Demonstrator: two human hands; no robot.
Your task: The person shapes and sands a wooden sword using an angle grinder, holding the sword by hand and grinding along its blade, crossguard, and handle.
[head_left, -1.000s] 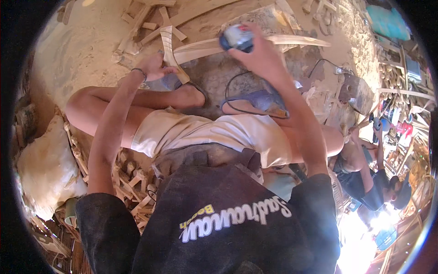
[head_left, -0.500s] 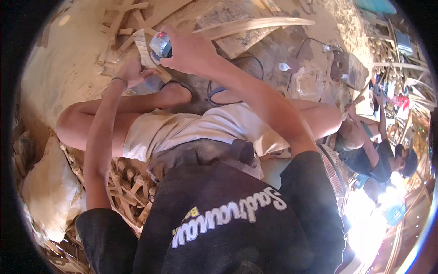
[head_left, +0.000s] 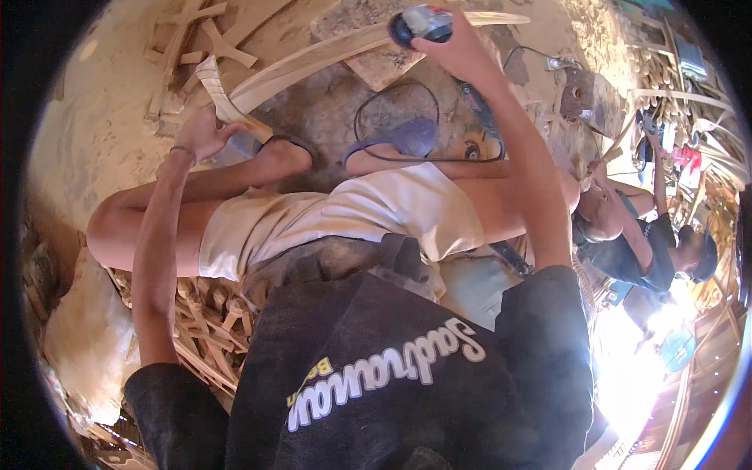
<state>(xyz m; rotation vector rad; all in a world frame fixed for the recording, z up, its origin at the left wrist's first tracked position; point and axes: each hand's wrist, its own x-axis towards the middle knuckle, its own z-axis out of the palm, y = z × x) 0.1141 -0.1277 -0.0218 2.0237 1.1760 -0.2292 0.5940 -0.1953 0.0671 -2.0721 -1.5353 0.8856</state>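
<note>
My right hand (head_left: 464, 56) is closed around an angle grinder (head_left: 431, 22) with a silver head and a dark round disc, raised at the top of the view. It is above the long curved wooden strip (head_left: 313, 61), apart from the short piece. My left hand (head_left: 202, 135) grips a short, curved, pale wooden piece (head_left: 216, 88) with pencil-like lines, its thumb lying across the wood. The lower end of this piece comes down by my left foot (head_left: 286, 157); some of my left fingers are hidden.
A flat slab (head_left: 384, 66) lies beneath the long strip. A black cable loop (head_left: 356, 117) and another power tool (head_left: 479, 113) lie near my right foot. Wood offcuts (head_left: 223, 47) are at far left, more wood pieces (head_left: 207, 345) beside my left thigh. Another person (head_left: 646, 251) sits at right.
My right hand has swung the grinder away from the short wooden piece, up and to the right. My left hand and the wooden piece have shifted slightly left.
</note>
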